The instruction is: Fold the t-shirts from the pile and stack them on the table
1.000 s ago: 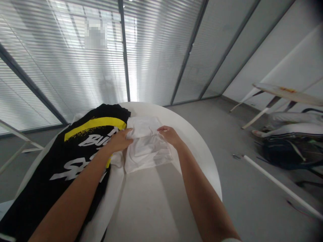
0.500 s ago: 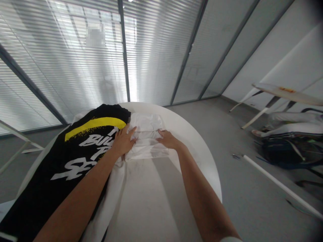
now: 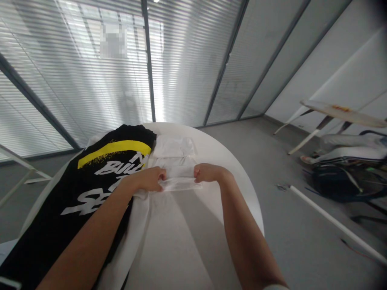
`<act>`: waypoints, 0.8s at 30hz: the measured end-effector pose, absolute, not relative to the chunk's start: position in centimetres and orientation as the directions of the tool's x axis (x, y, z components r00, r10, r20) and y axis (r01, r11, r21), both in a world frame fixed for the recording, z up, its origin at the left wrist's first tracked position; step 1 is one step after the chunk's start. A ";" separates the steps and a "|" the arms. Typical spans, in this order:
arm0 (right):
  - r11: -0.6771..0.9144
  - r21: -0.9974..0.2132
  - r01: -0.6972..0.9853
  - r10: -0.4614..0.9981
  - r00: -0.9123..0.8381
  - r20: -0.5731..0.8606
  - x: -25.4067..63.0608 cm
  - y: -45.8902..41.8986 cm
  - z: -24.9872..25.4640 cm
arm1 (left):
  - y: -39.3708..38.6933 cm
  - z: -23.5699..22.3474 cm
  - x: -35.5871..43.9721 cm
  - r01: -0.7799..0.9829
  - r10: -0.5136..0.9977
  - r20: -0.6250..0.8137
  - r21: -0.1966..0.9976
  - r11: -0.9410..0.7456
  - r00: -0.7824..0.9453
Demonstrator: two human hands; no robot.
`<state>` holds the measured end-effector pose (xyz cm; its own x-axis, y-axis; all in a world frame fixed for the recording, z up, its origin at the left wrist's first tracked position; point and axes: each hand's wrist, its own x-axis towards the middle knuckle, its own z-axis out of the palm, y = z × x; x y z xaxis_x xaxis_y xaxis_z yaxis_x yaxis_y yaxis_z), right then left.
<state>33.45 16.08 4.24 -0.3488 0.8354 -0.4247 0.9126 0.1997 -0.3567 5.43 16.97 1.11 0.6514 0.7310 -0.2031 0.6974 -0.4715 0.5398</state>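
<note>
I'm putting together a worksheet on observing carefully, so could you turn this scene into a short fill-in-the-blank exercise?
1. The left hand and the right hand both hold a bundle whose colour is ____.
2. As the camera sees it, the black garment lies to the ____ of that bundle.
3. The broad band above the garment's pale lettering is coloured ____.
4. The far edge of the table is not straight but ____.

Missing words: white; left; yellow; curved.
</note>
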 end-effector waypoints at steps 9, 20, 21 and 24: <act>0.221 -0.340 0.914 0.851 -0.351 -0.391 34.0 15.8 5.0 | 17.0 3.0 4.6 0.752 0.719 -0.297 0.466 -0.466 0.629; 0.213 -0.544 0.811 0.931 -0.337 -0.139 36.2 15.6 5.8 | 17.7 4.1 3.5 0.738 0.778 -0.212 0.530 -0.417 0.592; 0.213 -0.562 0.799 0.937 -0.330 -0.114 36.4 15.6 5.8 | 17.8 4.1 3.4 0.724 0.781 -0.182 0.541 -0.428 0.597; 0.205 -0.620 0.757 0.949 -0.308 -0.062 36.6 15.5 5.9 | 18.3 4.1 3.1 0.688 0.806 -0.082 0.576 -0.441 0.586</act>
